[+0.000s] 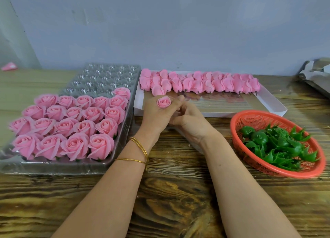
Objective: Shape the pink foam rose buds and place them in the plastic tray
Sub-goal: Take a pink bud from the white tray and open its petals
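Observation:
My left hand [157, 115] grips a small pink foam rose bud [163, 102] near the table's middle, its top facing me. My right hand [192, 122] is curled against the left hand from the right, fingers at the bud's underside, which is hidden. To the left lies the clear plastic tray [114, 151]; several shaped pink roses [71, 123] fill its near rows and one rose [122, 92] sits alone in the row behind. The far cells are bare. A white cardboard box [275, 104] behind my hands holds a row of closed pink buds [201, 84].
A red mesh basket [250, 164] with several green plastic calyxes [278, 145] stands at the right. Crumpled grey paper [317, 75] lies at the far right. A pink scrap [9, 66] is at the far left by the wall. The table is dark grained wood [169, 202].

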`<state>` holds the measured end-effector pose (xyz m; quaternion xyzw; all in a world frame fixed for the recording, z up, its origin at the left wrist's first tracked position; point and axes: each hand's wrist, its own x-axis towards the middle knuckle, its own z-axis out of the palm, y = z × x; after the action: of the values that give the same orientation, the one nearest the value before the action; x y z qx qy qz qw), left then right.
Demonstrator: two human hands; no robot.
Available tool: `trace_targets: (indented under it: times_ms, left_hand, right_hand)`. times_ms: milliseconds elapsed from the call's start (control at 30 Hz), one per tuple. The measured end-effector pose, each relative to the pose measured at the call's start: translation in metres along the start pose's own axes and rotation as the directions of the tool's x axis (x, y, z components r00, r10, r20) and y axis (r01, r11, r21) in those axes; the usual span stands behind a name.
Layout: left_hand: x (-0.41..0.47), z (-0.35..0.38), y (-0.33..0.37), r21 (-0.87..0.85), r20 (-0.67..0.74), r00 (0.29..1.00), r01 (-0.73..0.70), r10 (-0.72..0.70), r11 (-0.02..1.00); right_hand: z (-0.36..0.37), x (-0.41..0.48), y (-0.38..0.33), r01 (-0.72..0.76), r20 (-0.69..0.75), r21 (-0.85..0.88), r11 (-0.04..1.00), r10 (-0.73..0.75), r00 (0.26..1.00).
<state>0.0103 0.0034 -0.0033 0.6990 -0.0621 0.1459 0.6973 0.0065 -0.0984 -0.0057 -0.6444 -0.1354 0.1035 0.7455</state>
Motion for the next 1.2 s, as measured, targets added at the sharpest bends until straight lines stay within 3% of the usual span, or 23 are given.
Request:
trace_targets:
  times_ms: [167, 567, 1033, 1200]
  left_hand:
    - [-0.0013, 0.0007, 0.0011, -0.01, -0.012, 1.0, 0.002, -0.002, 1.0]
    - [-0.0002, 0.0054, 0.0012, 0.015, -0.042, 0.999, -0.002, 0.003, 1.0]
    - [-0.0035, 0.0008, 0.0057, 0.015, -0.032, 0.999, -0.038, 0.038, 0.999]
    - [-0.0038, 0.0025, 0.0062, -0.041, -0.041, 0.999, -0.012, 0.01, 0.999]
  right_hand:
    - [0.0001, -0.0011, 0.001, -0.009, 0.012, 0.037, 0.999, 0.008, 1.0]
    - [0.0004, 0.0035, 0.0029, -0.005, -0.107, -0.058, 0.998, -0.001, 0.994]
    - [-0.0011, 0.0001, 0.0032, 0.002, 0.013, 0.021, 1.0, -0.003, 1.0]
    - [-0.0003, 0.0009, 0.0029, -0.011, -0.009, -0.001, 1.0, 0.011, 1.0]
